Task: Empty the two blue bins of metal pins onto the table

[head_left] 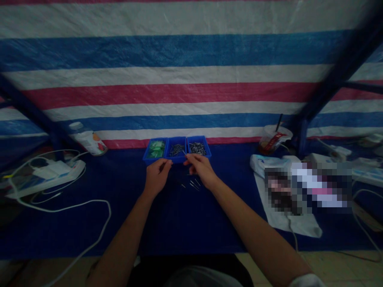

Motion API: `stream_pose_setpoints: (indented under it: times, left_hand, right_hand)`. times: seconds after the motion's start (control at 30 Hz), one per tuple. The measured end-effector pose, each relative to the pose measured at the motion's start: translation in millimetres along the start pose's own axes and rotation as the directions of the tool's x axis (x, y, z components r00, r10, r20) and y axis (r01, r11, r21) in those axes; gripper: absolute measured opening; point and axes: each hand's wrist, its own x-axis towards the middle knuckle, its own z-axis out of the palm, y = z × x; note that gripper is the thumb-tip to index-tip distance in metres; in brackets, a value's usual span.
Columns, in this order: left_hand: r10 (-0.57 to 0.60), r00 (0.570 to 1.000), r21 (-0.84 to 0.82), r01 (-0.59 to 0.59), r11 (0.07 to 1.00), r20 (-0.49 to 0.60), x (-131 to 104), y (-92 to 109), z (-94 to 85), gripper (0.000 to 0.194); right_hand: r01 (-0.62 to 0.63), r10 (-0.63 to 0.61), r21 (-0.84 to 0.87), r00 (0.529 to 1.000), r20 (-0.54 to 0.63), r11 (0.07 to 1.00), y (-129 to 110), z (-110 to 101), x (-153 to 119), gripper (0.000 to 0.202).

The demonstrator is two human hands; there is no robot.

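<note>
Three blue bins stand side by side at the back of the table: the left bin (pixel 145 155) holds green and clear pieces, the middle bin (pixel 177 140) and the right bin (pixel 206 140) hold small metal parts. My right hand (pixel 199 165) is at the front of the right and middle bins, its thumb and finger pinched on a thin metal piece (pixel 184 152). My left hand (pixel 157 174) is closed just in front of the left bin, fingertips together; whatever they hold is too small to make out. Several thin metal pieces (pixel 195 184) lie on the blue table between my forearms.
White cables and a power strip (pixel 74 172) lie at the left, near a bottle (pixel 89 141). At the right are a drink cup with a straw (pixel 273 139), a white sheet (pixel 275 215) and more cables. A striped tarp (pixel 179 75) hangs behind.
</note>
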Motion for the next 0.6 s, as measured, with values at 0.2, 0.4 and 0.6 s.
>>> stream_pose_setpoints:
  times: [0.2, 0.4, 0.6]
  left_hand:
    - [0.009, 0.999, 0.034, -0.01, 0.999, 0.043, 0.7, 0.9, -0.6, 0.029]
    - [0.073, 0.982, 0.173, -0.104, 0.979, 0.176, 0.5, -4.8, -0.1, 0.022]
    - [0.087, 0.952, 0.148, -0.135, 0.98, 0.293, -1.5, -2.0, 2.2, 0.025]
  right_hand:
    - [0.272, -0.274, -0.708, 0.955, 0.114, 0.652, -7.4, -9.9, -6.3, 0.022]
    - [0.438, -0.135, -0.882, 0.898, 0.42, 0.171, 1.0, -19.6, -15.6, 0.025]
    - [0.548, -0.221, -0.828, 0.828, 0.516, 0.118, 10.6, -10.9, -12.8, 0.034]
